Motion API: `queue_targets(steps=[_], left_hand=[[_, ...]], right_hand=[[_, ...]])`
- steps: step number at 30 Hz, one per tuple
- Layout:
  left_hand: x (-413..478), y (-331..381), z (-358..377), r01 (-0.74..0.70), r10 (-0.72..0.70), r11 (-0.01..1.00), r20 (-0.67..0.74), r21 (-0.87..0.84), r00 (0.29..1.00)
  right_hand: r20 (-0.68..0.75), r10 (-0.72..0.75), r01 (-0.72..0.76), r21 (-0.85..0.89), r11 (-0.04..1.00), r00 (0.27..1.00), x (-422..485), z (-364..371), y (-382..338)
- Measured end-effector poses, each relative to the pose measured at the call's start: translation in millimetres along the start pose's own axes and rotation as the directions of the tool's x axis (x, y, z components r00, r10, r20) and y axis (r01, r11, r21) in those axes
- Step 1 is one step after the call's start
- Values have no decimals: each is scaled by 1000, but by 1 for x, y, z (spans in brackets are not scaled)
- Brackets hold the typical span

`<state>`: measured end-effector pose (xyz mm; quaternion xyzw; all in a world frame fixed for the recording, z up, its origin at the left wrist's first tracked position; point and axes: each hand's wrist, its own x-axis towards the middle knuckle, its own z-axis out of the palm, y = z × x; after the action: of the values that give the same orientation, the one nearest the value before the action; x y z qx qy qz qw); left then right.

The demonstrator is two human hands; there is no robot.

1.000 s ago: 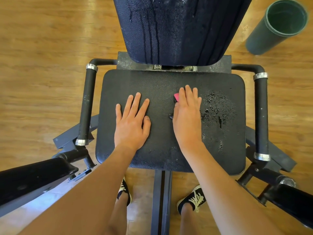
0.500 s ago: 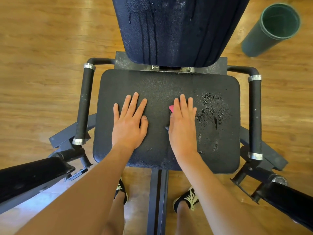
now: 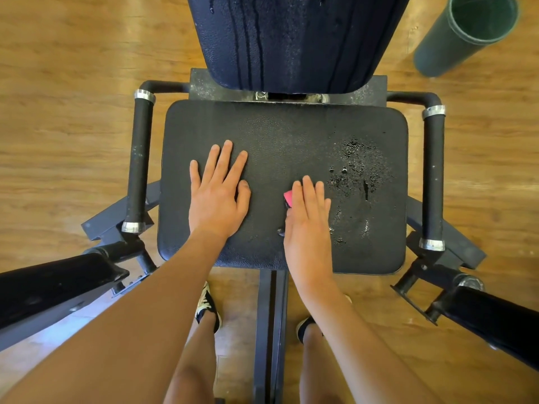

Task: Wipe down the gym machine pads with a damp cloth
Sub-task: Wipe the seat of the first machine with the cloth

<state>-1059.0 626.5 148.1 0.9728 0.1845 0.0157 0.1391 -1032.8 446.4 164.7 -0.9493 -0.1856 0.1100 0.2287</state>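
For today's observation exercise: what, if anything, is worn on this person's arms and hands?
Nothing visible: the left hand and right hand are bare, with no gloves, rings, watch or bracelets, and the left forearm and right forearm show no sleeves.

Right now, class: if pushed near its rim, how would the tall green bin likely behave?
The green bin looks tall and narrow, so it would probably tip. Its round wall suggests it would then roll across the smooth wooden floor. No contents show inside, so it is likely light.

Left hand point(image 3: 217, 199) and right hand point(image 3: 306, 225) lie flat on seat pad point(image 3: 291, 135).
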Motion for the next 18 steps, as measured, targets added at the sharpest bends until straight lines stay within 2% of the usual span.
queue_targets(steps=[5,13,18], left_hand=[[-1,2,1,0,0,1000,-13,-8,1000],[1,-2,5,-15,15,1000,-50,0,999],[-1,-1,5,-13,13,1000,-48,-2,999]], right_hand=[[8,14,-14,-6,1000,1000,-15,1,1],[11,-4,4,-10,1000,1000,21,-3,-2],[5,15,-15,11,1000,1000,2,1,1]])
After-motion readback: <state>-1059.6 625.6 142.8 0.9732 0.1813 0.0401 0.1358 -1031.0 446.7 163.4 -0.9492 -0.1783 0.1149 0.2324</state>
